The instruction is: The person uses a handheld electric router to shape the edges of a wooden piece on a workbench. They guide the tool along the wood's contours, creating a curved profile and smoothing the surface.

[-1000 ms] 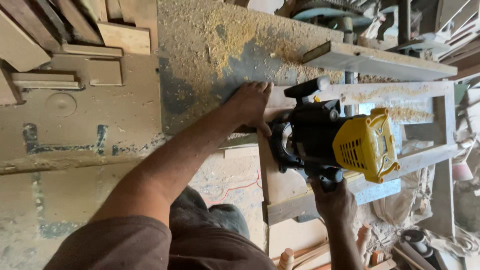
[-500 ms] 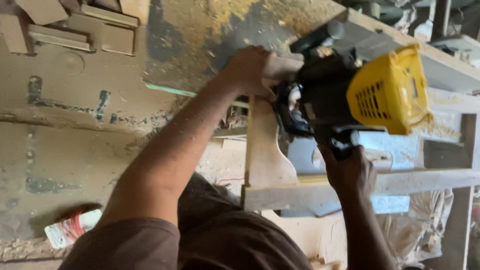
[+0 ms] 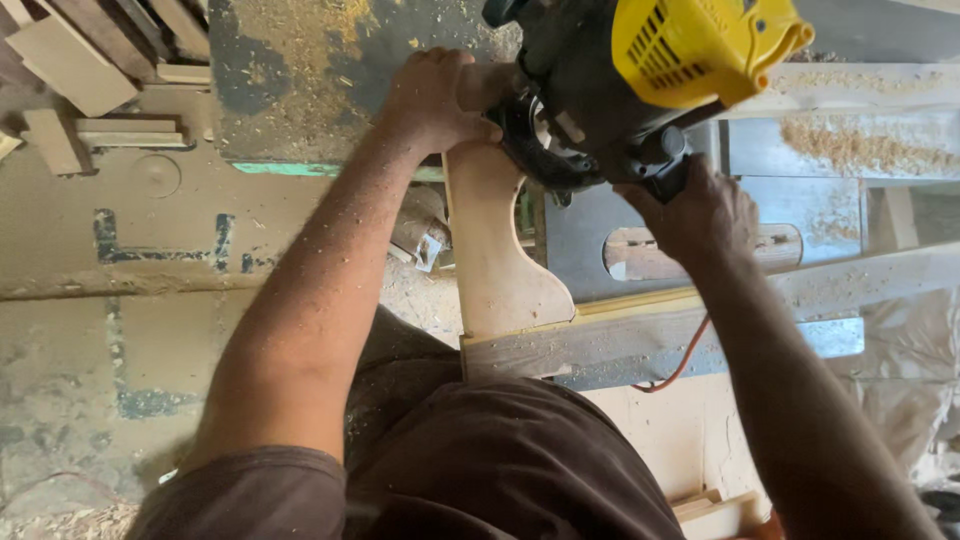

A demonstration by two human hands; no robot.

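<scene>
Nearest, the right hand (image 3: 700, 210) is wrapped tight around the grip of the yellow-and-black router (image 3: 640, 80). The left hand (image 3: 440, 100) is curled on its other handle, above the curved board (image 3: 500, 260) on the tabletop (image 3: 600, 345). The orange cord (image 3: 685, 365) could snag, jerking the cut. Beyond lie sawdust (image 3: 290, 40) and scrap wood (image 3: 70, 70).

Illumination: soft, even daylight; moderately bright; strongest on the pale right side; no hard glare; shadows diffuse beneath the forearms; focus acceptable at centre; slight motion softness on the yellow power tool (image 3: 640, 80); floor (image 3: 90, 330) detail muted.
</scene>
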